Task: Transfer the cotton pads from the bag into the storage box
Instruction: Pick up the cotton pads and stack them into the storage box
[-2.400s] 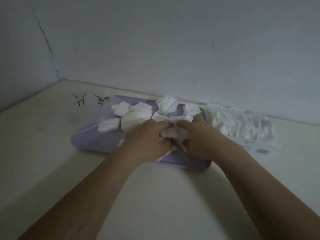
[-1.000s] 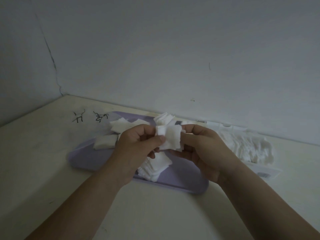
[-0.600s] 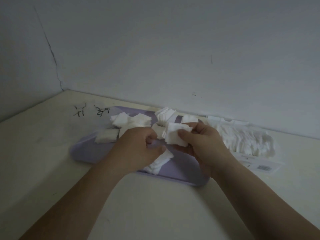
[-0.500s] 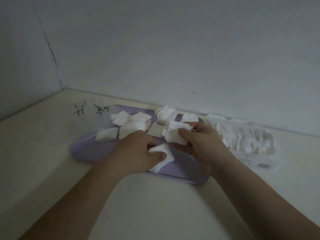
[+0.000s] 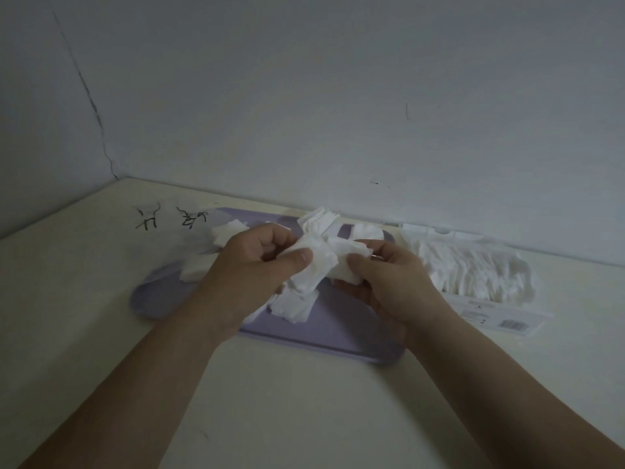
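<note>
Cotton pads (image 5: 313, 265) sat bunched in the left hand (image 5: 257, 269), pinched between thumb and curled fingers above the flat purple tray (image 5: 334, 340). The right hand (image 5: 394, 286) gripped a second wad (image 5: 346, 262) just beside, the two bundles touching. Loose pads (image 5: 230, 231) lay scattered on the tray's far side. The clear bag (image 5: 473, 272), packed with pads, lay on the bench (image 5: 304, 411) right of the tray, near the wall.
</note>
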